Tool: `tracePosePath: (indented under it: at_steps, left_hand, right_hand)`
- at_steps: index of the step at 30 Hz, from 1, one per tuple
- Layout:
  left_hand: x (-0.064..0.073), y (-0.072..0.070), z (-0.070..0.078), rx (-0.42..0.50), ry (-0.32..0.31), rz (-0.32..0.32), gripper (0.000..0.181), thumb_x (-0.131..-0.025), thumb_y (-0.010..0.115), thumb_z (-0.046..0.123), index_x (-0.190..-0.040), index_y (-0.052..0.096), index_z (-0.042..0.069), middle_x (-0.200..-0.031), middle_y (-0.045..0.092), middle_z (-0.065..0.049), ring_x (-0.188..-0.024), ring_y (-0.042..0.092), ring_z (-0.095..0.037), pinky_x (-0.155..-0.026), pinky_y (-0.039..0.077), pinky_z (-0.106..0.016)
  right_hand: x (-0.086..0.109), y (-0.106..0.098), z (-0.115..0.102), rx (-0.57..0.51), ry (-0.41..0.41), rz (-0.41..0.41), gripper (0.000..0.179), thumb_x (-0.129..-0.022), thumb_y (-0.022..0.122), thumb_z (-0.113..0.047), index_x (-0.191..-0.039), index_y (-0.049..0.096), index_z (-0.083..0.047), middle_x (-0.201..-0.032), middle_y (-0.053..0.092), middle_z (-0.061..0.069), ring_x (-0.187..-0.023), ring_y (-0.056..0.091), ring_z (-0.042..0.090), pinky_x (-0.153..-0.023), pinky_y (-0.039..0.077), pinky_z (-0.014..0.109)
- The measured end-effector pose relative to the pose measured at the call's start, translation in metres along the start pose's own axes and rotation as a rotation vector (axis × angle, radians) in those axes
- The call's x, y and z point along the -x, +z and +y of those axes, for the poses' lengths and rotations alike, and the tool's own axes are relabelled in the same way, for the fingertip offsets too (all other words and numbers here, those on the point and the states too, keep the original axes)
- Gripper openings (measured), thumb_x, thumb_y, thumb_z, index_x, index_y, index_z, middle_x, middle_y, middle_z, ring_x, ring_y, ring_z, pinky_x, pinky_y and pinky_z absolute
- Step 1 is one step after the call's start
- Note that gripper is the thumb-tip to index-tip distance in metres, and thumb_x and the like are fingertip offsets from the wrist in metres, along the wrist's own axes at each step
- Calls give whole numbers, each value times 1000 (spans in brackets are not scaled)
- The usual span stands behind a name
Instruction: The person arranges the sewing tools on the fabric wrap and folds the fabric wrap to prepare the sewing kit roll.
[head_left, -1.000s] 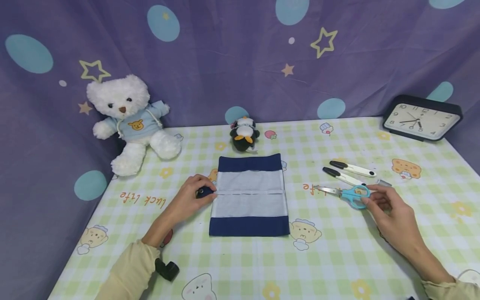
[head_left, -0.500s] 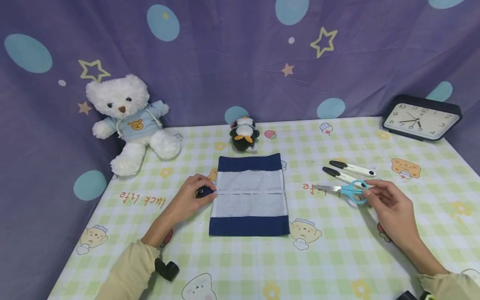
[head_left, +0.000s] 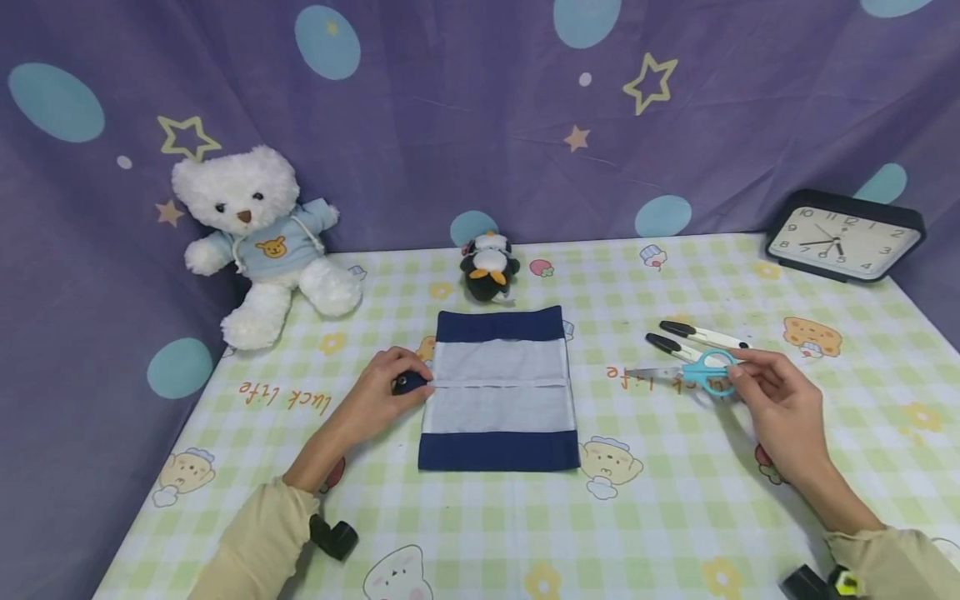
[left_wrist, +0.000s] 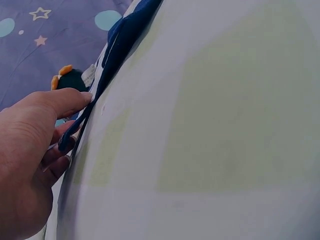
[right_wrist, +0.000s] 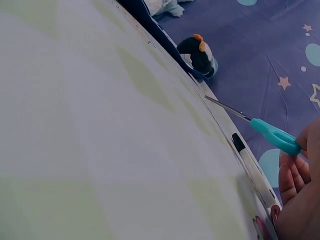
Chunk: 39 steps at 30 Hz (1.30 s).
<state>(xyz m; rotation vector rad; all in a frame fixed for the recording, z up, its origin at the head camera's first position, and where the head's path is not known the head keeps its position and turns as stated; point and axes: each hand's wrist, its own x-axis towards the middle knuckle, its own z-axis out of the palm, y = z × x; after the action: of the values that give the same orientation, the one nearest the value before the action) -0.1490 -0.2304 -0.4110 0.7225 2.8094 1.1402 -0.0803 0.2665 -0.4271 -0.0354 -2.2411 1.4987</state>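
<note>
A navy and pale-grey cloth case lies flat in the middle of the table, a seam across its centre. At its left edge my left hand pinches a small navy tab with a snap button. The left wrist view shows thumb and fingers about that tab. To the right of the case, my right hand pinches the turquoise handle of a pair of scissors. Their blades point left towards the case. In the right wrist view the scissors are held above the tabletop.
Two white pens with black caps, one farther back and one nearer, lie behind the scissors. A penguin toy is beyond the case. A white teddy bear sits at back left, a clock at back right.
My right hand has moved slightly up and away from me with the scissors, which now overlap the nearer pen more. My left hand and the case have stayed put.
</note>
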Motion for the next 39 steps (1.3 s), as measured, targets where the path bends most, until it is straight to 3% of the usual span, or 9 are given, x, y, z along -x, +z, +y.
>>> tracePosePath:
  at_steps: [14, 21, 27, 32, 39]
  left_hand:
    - [1, -1, 2, 1, 7, 6, 10, -96, 77, 17, -105, 74, 16, -118, 62, -6, -106, 52, -28, -84, 46, -45]
    - [0, -1, 3, 0, 5, 2, 10, -96, 77, 16, -105, 73, 16, -118, 61, -7, -106, 51, -28, -83, 47, -45]
    - [0, 0, 3, 3, 8, 1, 10, -96, 77, 16, -104, 73, 16, -118, 61, -7, -106, 51, -28, -84, 46, -45]
    - [0, -1, 3, 6, 8, -1, 10, -96, 77, 16, -104, 73, 16, -118, 61, -6, -106, 51, -28, -83, 46, -45]
    - [0, 0, 1, 6, 0, -2, 9, -96, 77, 17, -104, 73, 17, -119, 61, -7, -106, 52, -28, -83, 47, -44]
  right_hand:
    - [-13, 19, -8, -208, -29, -13, 22, -99, 62, 7, -121, 65, 12, -89, 67, 4, -66, 55, 11, -55, 42, 17]
    - [-22, 33, -14, -149, -45, -80, 24, -103, 61, 0, -126, 64, 8, -94, 66, 3, -72, 58, 10, -60, 44, 17]
    - [-30, 47, -16, -249, 0, -129, 24, -103, 62, -2, -125, 64, 9, -95, 66, 7, -80, 64, 9, -69, 51, 16]
    - [-36, 61, -17, -331, -20, -158, 23, -103, 62, 1, -123, 63, 12, -93, 68, 5, -81, 65, 10, -70, 52, 18]
    - [-45, 79, -22, -310, -58, -196, 22, -102, 62, 2, -120, 63, 13, -93, 67, 3, -78, 65, 13, -70, 51, 19]
